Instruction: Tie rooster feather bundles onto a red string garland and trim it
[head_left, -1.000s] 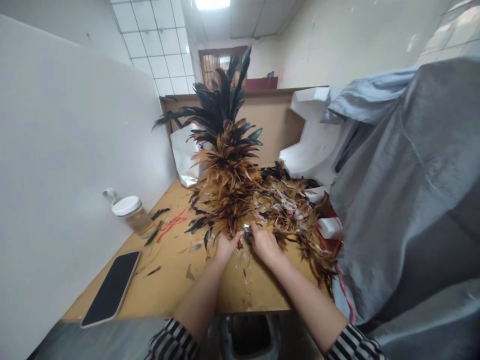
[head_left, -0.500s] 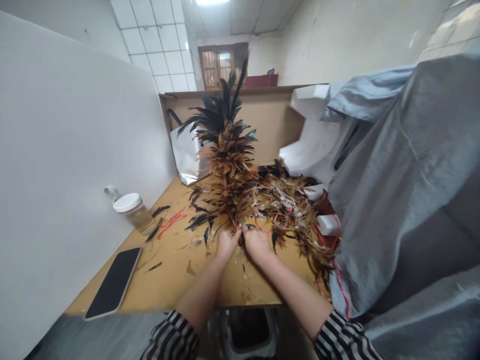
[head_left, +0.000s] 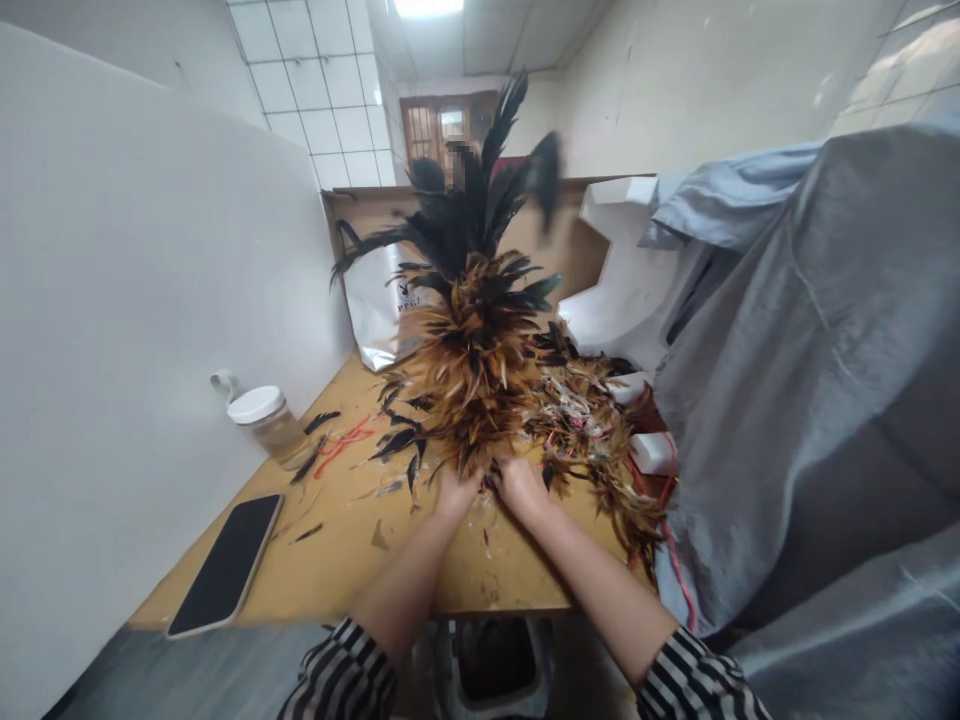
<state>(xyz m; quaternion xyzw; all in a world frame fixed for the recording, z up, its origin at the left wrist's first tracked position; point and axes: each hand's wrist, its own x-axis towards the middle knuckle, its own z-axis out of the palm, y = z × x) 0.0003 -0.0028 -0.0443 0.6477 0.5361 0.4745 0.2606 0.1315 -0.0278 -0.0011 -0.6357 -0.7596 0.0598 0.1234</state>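
A tall feather bundle (head_left: 480, 350), brown below with long black plumes on top, stands upright in front of me. My left hand (head_left: 457, 490) is closed at its base, the fingertips partly covered by feathers. My right hand (head_left: 523, 490) is closed close beside it at the same base, fingers curled. What exactly lies between the fingertips is too small to make out. To the right of the bundle lies a heap of loose brown feathers (head_left: 600, 425) with pale quills and red string.
A phone (head_left: 225, 565) and a lidded jar (head_left: 266, 425) are at the left of the table (head_left: 330, 560). Red string (head_left: 345, 445) and stray feathers lie nearby. A silver bag (head_left: 371, 305) stands behind. Grey cloth (head_left: 787, 400) hangs at the right; a bin (head_left: 495, 660) is below the edge.
The feather bundle has swung and fanned wider, its black plumes spreading to the right and blurring. Both hands stay at the base, nearly in place.
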